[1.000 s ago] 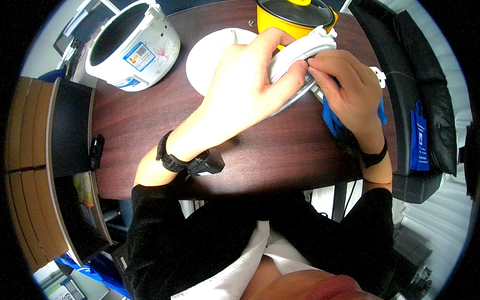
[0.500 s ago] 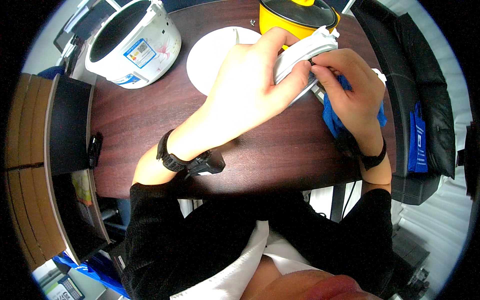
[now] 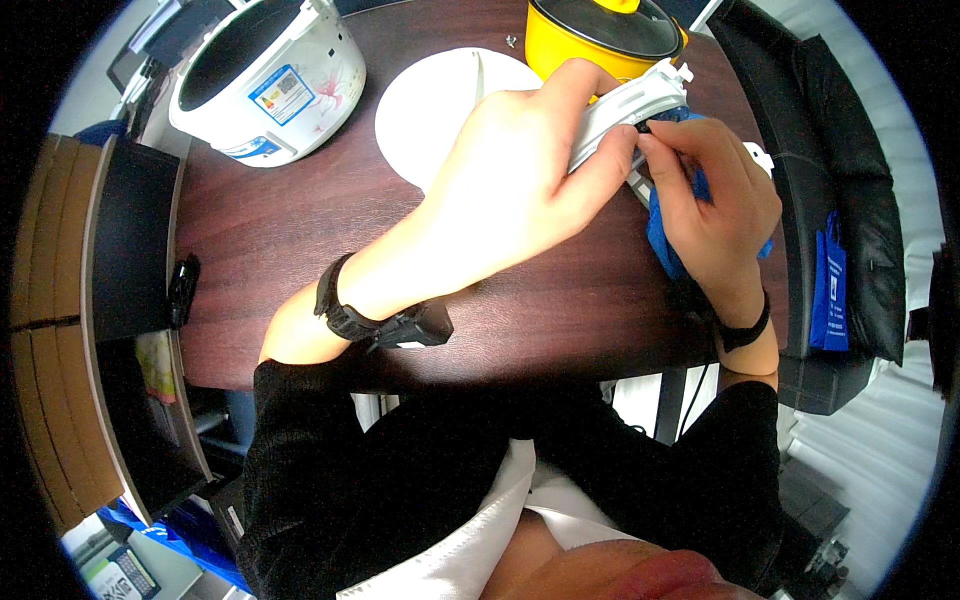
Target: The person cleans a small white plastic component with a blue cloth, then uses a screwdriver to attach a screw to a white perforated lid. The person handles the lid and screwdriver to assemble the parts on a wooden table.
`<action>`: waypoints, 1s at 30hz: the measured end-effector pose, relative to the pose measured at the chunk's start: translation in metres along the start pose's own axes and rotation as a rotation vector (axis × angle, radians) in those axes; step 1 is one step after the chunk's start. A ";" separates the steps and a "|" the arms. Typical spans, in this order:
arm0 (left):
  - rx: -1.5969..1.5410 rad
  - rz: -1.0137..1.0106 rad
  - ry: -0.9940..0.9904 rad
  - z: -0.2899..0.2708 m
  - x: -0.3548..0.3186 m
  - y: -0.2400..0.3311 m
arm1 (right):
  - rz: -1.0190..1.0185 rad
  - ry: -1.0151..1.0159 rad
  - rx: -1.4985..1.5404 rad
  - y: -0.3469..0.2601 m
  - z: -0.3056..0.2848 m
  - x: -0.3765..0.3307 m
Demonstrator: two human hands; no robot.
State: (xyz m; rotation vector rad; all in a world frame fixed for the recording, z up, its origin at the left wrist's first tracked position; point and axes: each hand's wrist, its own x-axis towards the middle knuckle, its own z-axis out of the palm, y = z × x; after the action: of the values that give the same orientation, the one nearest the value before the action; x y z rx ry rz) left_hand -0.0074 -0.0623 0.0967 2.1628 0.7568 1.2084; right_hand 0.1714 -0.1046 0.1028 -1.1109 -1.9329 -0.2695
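Observation:
My left hand [image 3: 525,165] grips a white elongated plastic part [image 3: 632,103], fingers behind it and thumb along its near side. At the part's right end, my right hand [image 3: 715,190] pinches a small dark piece [image 3: 645,127] between thumb and forefinger; its exact kind is too small to make out. A crumpled blue cloth [image 3: 660,235] shows beneath and beside my right hand. Left of the part lies a white round disc [image 3: 405,110], partly covered by my left hand.
A white rice cooker body [image 3: 300,110] with a dark inside stands at the far left. Behind my hands sits a yellow pot [image 3: 555,50] with a dark lid. Small metal screws [image 3: 511,41] lie near it. A black sofa [image 3: 790,120] borders the table's right side.
The white part has turned slightly, and a dark bluish area now shows beside its right end. Both hands have shifted a little to the right, still holding on.

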 end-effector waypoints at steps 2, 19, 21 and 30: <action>-0.001 -0.017 -0.019 0.000 -0.001 0.001 | 0.017 0.003 -0.008 -0.001 0.000 0.000; 0.024 -0.014 -0.042 0.002 -0.006 0.004 | 0.118 -0.005 -0.013 -0.006 0.000 -0.001; 0.030 0.011 -0.039 0.004 -0.007 0.004 | 0.146 -0.008 -0.002 -0.006 0.000 -0.001; 0.024 0.004 -0.049 0.006 -0.009 0.006 | 0.232 -0.017 0.020 -0.010 0.002 -0.004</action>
State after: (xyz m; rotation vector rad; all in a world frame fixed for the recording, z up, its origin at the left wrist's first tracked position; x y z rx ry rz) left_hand -0.0050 -0.0738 0.0936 2.2056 0.7501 1.1503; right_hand 0.1635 -0.1113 0.1008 -1.3146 -1.7967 -0.1141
